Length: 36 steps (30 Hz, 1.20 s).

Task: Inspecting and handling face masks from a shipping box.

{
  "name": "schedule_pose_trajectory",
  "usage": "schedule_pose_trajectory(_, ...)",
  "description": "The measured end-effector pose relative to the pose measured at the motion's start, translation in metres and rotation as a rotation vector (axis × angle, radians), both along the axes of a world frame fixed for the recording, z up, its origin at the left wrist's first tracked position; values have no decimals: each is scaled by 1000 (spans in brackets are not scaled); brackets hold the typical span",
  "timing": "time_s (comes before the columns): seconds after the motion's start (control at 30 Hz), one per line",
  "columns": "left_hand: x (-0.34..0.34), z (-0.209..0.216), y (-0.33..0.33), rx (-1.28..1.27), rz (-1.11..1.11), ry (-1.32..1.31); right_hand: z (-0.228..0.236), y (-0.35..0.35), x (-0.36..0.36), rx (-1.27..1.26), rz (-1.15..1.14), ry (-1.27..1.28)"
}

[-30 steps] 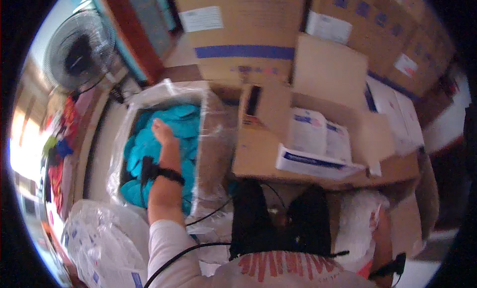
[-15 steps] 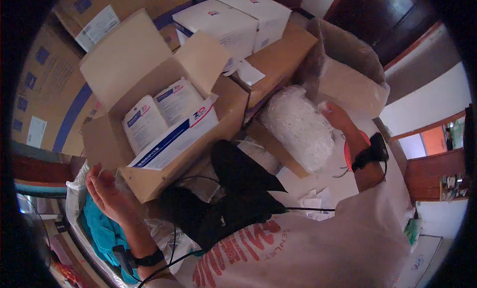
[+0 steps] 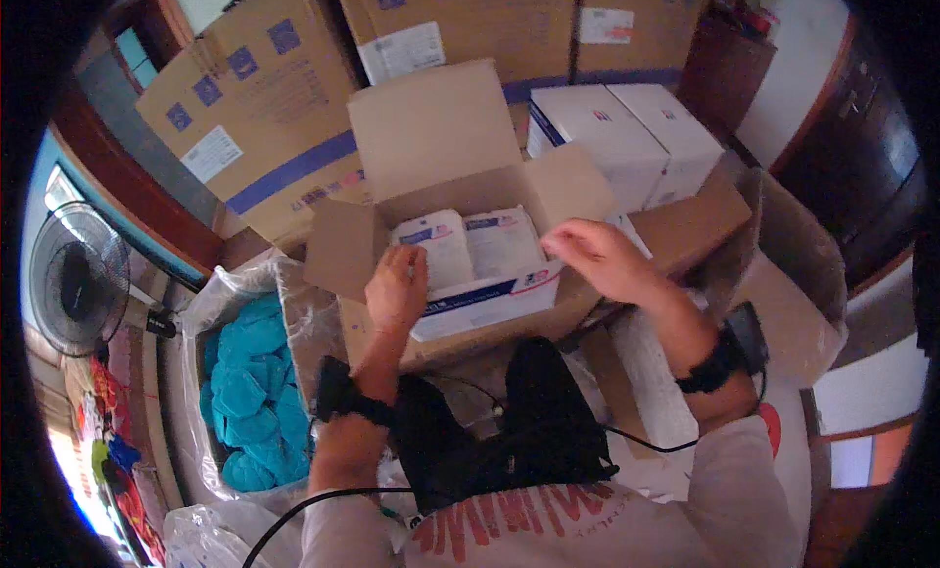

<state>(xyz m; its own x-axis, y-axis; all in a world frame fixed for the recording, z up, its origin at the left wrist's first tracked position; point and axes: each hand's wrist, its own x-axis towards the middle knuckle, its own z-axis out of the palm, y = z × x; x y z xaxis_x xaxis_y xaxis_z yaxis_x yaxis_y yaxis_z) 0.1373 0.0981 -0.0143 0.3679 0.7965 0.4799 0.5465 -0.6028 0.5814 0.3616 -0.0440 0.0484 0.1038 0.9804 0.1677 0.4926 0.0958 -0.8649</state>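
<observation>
An open carton [image 3: 431, 127] in front of me has a white front flap with a blue band and its other flaps spread out. Two white packets stand side by side in it, a left packet [image 3: 438, 245] and a right packet [image 3: 499, 243]. My left hand [image 3: 397, 289] is at the carton's front left corner, by the left packet, fingers loosely bent and apart. Over the front right corner hovers my right hand [image 3: 599, 257], its fingers loosely curved toward the right packet. I see nothing held in either hand.
The carton rests on a larger brown box [image 3: 578, 318]. Two white boxes [image 3: 627, 137] stand behind right. Tall brown cartons [image 3: 264, 108] line the back. A plastic-lined box of teal items [image 3: 255, 392] is at left, near a fan [image 3: 78, 279]. An open brown box [image 3: 783, 304] stands right.
My view has turned, and the carton now sits near its middle. My right hand has moved from beside the clear plastic bag to the carton's right corner. The left hand has come closer to the packets.
</observation>
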Motion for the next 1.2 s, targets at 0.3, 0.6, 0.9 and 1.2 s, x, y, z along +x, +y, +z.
schedule_pose_trajectory(0.3, 17, 0, -1, -62, 122, 282, -74, 126, -15, -681, -96, -1011)
schedule_pose_trajectory(0.6, 15, 3, 0, -100, 75, 259, -84, 135, -14, -907, -53, -964)
schedule_pose_trajectory(0.9, 11, 1, 0, -150, 113, 316, -66, 126, -25, -705, -292, -941)
schedule_pose_trajectory(1.2, 14, -1, -3, -150, 158, 288, -69, 132, -24, -471, -415, 64)
